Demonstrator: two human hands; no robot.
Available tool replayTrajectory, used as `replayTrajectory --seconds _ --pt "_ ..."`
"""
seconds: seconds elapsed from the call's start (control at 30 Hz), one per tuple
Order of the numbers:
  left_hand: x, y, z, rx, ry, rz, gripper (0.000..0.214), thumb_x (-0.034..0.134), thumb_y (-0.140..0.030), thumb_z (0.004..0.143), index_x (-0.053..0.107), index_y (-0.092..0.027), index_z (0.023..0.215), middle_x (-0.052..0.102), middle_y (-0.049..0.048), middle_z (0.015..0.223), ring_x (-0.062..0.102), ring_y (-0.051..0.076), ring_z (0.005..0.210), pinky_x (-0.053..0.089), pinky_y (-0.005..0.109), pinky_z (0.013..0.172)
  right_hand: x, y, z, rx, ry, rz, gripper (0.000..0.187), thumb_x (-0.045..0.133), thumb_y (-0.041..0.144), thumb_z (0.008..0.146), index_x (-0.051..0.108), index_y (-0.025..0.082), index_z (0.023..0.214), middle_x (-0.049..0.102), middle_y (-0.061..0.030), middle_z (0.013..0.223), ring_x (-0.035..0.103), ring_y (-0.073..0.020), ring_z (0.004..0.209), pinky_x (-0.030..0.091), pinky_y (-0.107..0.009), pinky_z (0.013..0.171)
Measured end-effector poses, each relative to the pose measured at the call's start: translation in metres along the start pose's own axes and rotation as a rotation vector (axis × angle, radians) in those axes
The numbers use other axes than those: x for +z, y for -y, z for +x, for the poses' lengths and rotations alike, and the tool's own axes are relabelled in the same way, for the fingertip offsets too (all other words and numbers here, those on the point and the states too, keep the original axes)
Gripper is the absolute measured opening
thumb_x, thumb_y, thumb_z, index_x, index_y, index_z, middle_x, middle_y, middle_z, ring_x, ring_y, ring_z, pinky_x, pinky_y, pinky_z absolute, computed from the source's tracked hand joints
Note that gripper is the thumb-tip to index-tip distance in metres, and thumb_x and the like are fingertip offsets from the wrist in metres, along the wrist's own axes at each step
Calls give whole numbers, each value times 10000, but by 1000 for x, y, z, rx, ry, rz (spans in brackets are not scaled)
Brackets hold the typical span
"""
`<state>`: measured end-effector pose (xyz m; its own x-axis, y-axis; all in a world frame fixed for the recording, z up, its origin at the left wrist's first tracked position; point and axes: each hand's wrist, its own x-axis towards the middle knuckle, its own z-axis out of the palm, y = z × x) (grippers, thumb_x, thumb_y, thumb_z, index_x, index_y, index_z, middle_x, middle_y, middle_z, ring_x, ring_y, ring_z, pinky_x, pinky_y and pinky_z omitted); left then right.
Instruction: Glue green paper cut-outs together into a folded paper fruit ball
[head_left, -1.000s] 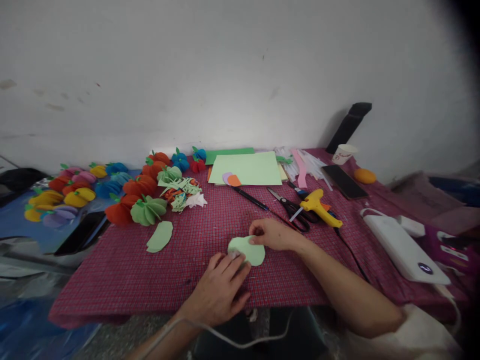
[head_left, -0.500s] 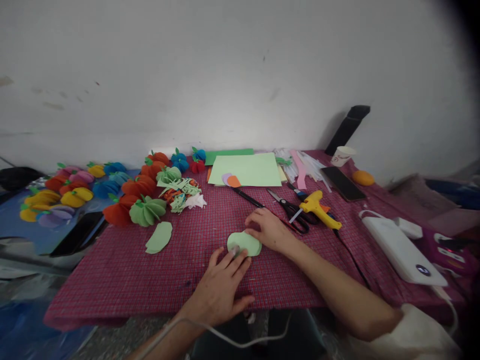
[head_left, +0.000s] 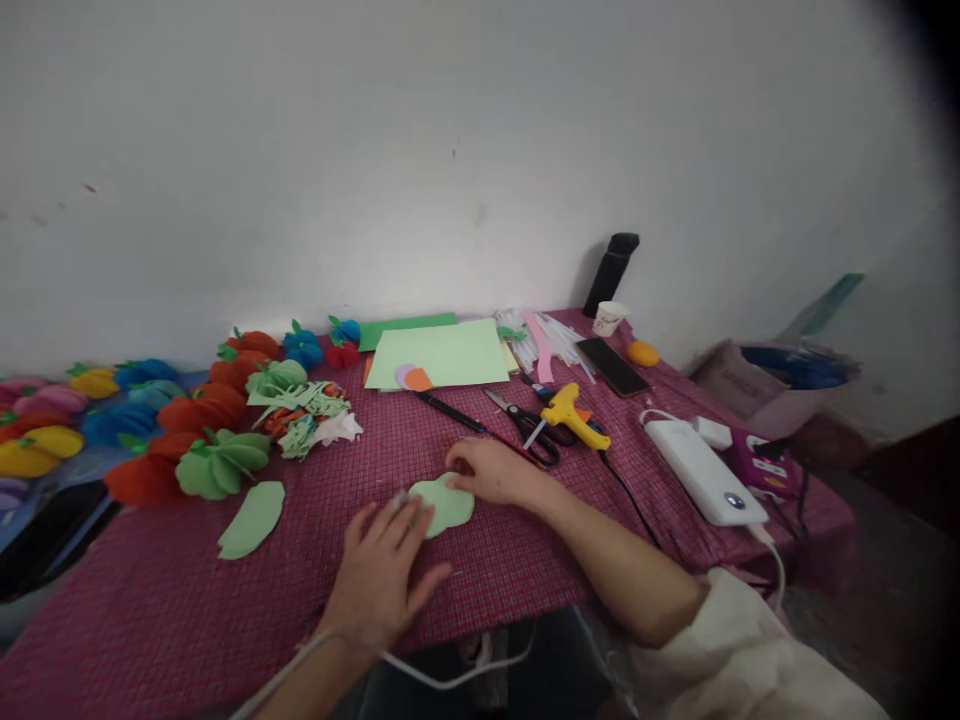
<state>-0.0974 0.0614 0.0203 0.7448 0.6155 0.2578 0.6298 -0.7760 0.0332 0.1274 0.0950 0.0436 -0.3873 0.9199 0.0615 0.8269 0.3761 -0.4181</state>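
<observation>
A person's left hand (head_left: 386, 570) lies spread flat, fingertips pinning a green cutout (head_left: 448, 503) to the counter (head_left: 187, 600), while the right hand (head_left: 491, 471) presses its far edge, steadying it near the scissors (head_left: 525, 424)

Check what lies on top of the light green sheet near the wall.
On the light green sheet, a lilac cutout and an orange cutout rest at its front left corner. What lies beneath the sheet is covered.

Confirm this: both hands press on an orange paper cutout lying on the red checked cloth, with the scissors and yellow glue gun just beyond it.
Not quite. The head view shows the paper cutout is light green, not orange. The rest holds: left hand and right hand press on it on the red checked cloth, scissors and yellow glue gun beyond.
</observation>
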Motion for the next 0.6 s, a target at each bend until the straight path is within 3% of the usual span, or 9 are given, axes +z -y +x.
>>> replayTrajectory --seconds 0.07,0.13,0.3,0.47,0.6 --pt "-5 7 5 -194 -70 26 502 416 -458 847 458 -196 1273 515 110 1289 399 297 1207 263 488 957 -4 -2 -1 56 -25 56 284 544 378 826 602 153 991 655 -59 891 590 -153 793 406 -240 672" --pt "-6 12 10 -277 -65 16 531 424 -481 833 457 -185 1273 500 125 1297 393 306 1207 286 487 943 -7 -3 -2 98 0 103 293 558 410 807 627 163 950 671 -51 862 599 -154 762 405 -238 642" --pt "1 8 17 -270 64 -80 545 472 -518 795 468 -216 1248 503 89 1294 403 286 1194 272 480 960 -4 -2 -4 112 37 203 219 572 362 785 660 179 865 691 -35 810 613 -151 717 406 -234 607" --pt "5 1 16 -314 39 -136 566 516 -510 773 466 -208 1249 516 98 1274 395 289 1193 275 476 955 9 -4 1 176 44 365 173 618 220 714 650 167 876 674 -18 742 599 -131 653 416 -221 579" --pt "0 7 20 -367 17 -276 601 547 -488 759 435 -211 1280 549 95 1235 442 282 1149 302 482 944 11 -3 3 161 53 439 139 572 165 744 626 157 872 658 -6 731 593 -111 649 432 -203 576"
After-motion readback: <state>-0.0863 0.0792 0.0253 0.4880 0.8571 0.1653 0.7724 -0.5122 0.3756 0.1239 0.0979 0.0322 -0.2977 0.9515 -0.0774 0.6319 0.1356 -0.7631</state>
